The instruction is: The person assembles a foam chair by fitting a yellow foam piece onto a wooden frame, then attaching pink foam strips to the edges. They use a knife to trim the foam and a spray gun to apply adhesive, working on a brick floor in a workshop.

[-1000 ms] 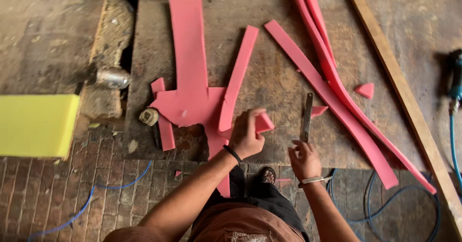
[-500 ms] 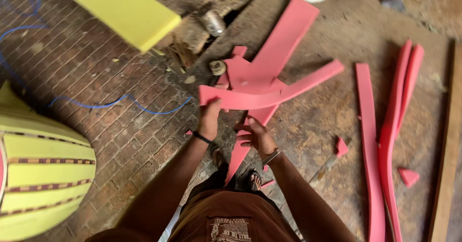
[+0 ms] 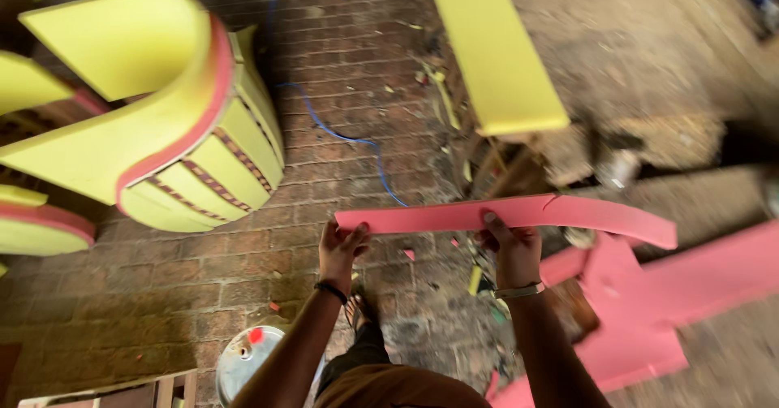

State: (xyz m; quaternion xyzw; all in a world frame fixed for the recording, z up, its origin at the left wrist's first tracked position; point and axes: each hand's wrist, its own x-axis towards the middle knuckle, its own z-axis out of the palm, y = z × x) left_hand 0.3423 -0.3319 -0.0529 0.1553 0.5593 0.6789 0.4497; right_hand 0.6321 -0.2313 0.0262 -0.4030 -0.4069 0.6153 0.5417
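Lifted clear of the pink pile since the earlier frame, the long pink foam strip (image 3: 503, 215) is now held level above the brick floor (image 3: 341, 91), and the view has swung left. Up and left of the hands, a yellow foam chair shell (image 3: 154, 124) is seen. The left hand (image 3: 342, 247) is closed on the strip's left end, the right hand (image 3: 510, 247) clamped near its middle, so it is kept from sagging. Pink offcuts (image 3: 649, 310) lie right of the right hand.

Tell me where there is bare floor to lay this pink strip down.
Bare brick floor lies between the yellow foam chair and the yellow slab, crossed only by a blue cable. Right of the hands, pink offcuts crowd it.
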